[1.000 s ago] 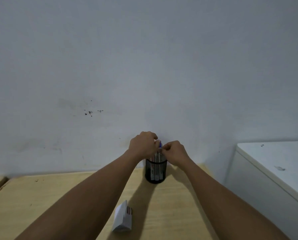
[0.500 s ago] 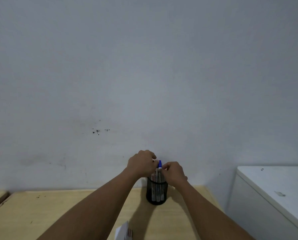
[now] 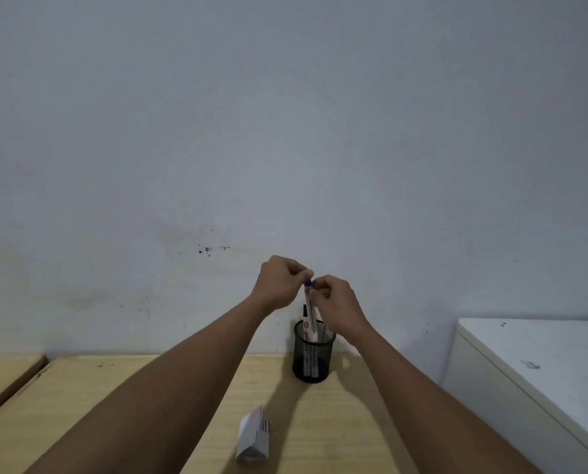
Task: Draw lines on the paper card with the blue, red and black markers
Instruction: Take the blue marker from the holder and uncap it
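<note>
A black mesh pen cup stands on the wooden table near the wall, with markers upright in it. One white marker with a blue cap is raised partly out of the cup. My left hand and my right hand meet at its blue top, fingers pinched on it. A black-capped marker shows behind it in the cup. The folded white paper card with red print lies on the table in front of the cup, between my forearms.
The light wooden table ends at a grey wall. A second wooden surface adjoins on the left across a gap. A white cabinet stands to the right, higher than the table.
Both hands have risen above the cup, pulling the blue-capped marker upward so its white barrel shows. The camera has tilted, shifting the scene in the frame.
</note>
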Demonstrator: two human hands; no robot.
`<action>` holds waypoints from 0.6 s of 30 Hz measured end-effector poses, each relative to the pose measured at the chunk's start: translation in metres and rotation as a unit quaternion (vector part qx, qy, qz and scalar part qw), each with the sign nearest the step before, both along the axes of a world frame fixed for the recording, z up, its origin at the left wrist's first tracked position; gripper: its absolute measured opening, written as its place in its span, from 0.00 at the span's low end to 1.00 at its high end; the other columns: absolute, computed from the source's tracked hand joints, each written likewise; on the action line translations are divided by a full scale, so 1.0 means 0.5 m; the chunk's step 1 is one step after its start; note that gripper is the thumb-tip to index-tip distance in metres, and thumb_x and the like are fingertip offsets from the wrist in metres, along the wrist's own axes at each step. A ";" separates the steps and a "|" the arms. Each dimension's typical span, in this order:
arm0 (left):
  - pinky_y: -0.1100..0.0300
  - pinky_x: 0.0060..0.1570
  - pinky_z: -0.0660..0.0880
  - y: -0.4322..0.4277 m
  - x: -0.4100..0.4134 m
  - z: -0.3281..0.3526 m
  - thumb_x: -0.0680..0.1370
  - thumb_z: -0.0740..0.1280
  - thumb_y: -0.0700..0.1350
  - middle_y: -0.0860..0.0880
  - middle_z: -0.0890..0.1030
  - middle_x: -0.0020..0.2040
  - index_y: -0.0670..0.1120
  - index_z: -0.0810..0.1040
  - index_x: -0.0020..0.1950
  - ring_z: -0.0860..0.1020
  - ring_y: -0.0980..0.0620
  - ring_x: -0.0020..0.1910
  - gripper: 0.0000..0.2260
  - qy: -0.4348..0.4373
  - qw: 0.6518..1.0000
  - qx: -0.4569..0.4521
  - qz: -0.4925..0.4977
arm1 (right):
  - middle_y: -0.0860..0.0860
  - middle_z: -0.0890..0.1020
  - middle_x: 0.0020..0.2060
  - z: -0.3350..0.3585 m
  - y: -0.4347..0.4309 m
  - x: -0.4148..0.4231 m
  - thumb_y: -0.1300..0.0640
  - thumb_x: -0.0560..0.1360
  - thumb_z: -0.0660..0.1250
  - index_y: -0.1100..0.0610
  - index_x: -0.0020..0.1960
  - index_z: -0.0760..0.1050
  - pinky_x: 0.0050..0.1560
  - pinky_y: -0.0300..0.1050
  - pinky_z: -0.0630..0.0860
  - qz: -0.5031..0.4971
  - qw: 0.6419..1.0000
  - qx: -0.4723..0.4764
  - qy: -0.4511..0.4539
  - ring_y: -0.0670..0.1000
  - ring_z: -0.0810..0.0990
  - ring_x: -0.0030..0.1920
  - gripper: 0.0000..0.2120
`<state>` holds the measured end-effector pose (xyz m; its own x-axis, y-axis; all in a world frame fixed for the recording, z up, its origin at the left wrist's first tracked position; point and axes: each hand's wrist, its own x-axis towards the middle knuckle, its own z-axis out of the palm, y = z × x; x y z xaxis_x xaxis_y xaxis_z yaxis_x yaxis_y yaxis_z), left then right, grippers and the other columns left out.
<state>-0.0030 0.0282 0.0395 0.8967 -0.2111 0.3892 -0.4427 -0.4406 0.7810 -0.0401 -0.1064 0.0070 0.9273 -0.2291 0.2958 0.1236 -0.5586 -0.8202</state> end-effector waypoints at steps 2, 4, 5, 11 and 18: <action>0.61 0.48 0.72 0.019 -0.028 0.028 0.79 0.70 0.45 0.46 0.86 0.50 0.41 0.86 0.50 0.79 0.54 0.47 0.09 -0.021 1.000 -0.020 0.007 | 0.54 0.86 0.47 0.037 0.019 -0.028 0.53 0.77 0.70 0.57 0.54 0.80 0.55 0.56 0.81 0.030 0.999 0.023 -0.009 0.55 0.85 0.50 0.09; 0.61 0.48 0.71 0.043 -0.056 0.054 0.80 0.69 0.45 0.48 0.84 0.48 0.40 0.85 0.51 0.78 0.54 0.47 0.10 -0.038 0.999 -0.034 0.018 | 0.55 0.86 0.47 0.066 0.041 -0.050 0.56 0.77 0.70 0.59 0.56 0.82 0.55 0.53 0.81 0.063 0.998 -0.004 -0.006 0.55 0.85 0.51 0.10; 0.61 0.48 0.71 0.057 -0.067 0.063 0.80 0.68 0.46 0.49 0.83 0.46 0.40 0.85 0.51 0.78 0.54 0.47 0.10 -0.043 0.998 -0.043 0.023 | 0.55 0.86 0.47 0.078 0.053 -0.062 0.57 0.77 0.70 0.59 0.56 0.82 0.55 0.51 0.80 0.077 0.997 -0.020 -0.003 0.55 0.85 0.51 0.09; 0.68 0.38 0.71 0.147 -0.127 0.101 0.76 0.73 0.44 0.50 0.85 0.41 0.42 0.86 0.49 0.81 0.57 0.44 0.06 -0.026 0.993 -0.114 0.032 | 0.59 0.87 0.47 0.124 0.129 -0.116 0.57 0.76 0.72 0.60 0.51 0.83 0.49 0.46 0.78 0.097 0.995 -0.031 -0.019 0.57 0.85 0.51 0.07; 0.67 0.36 0.71 0.204 -0.168 0.112 0.76 0.74 0.45 0.49 0.85 0.41 0.41 0.87 0.45 0.80 0.58 0.40 0.07 -0.038 0.989 -0.117 0.087 | 0.56 0.86 0.38 0.130 0.207 -0.161 0.57 0.69 0.78 0.59 0.40 0.81 0.44 0.47 0.80 0.045 0.997 -0.044 -0.045 0.56 0.86 0.42 0.08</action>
<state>-0.0871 0.1302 0.0954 0.8776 0.0468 0.4771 -0.4380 -0.3260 0.8378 -0.1204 -0.0031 0.0721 0.9117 -0.1161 0.3941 0.2472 -0.6111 -0.7519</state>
